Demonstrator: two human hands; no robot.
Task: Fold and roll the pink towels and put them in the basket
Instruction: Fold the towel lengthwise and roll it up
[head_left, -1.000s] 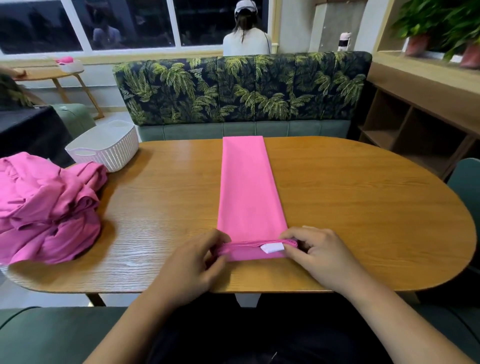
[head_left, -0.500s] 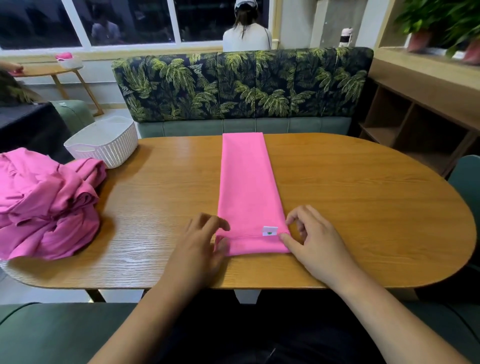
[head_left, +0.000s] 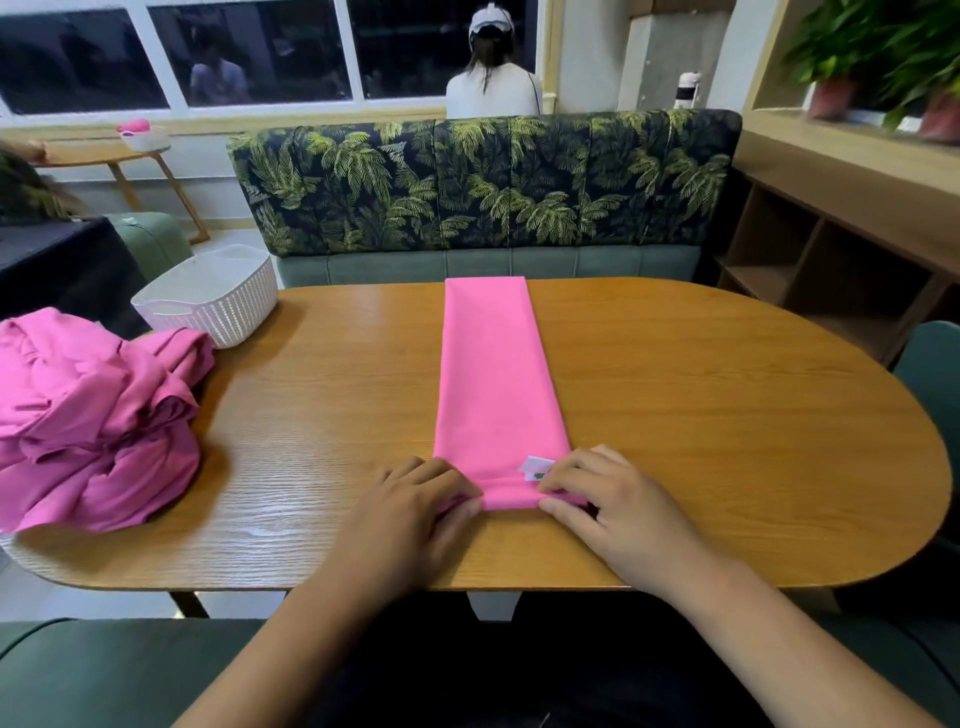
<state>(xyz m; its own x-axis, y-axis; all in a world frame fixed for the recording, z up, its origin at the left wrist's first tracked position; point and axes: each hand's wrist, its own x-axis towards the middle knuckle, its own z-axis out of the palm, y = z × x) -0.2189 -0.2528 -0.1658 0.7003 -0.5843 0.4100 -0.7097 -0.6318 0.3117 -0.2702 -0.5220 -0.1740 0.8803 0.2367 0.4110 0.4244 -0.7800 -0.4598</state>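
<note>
Indoors, wooden table (head_left: 701, 415), palm-print sofa (head_left: 483, 182) behind, left hand (head_left: 415, 514) and right hand (head_left: 613, 509), fingers pinching pink towel (head_left: 493, 374)

head view, looking down, close over table (head_left: 727, 415)

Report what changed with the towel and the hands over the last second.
The near end of the folded towel was rolled over away from the person, carrying its white tag from the near edge onto the top. The left hand and right hand flattened it, then pinched the roll's ends again. The towel pile, basket and table are unchanged.
</note>
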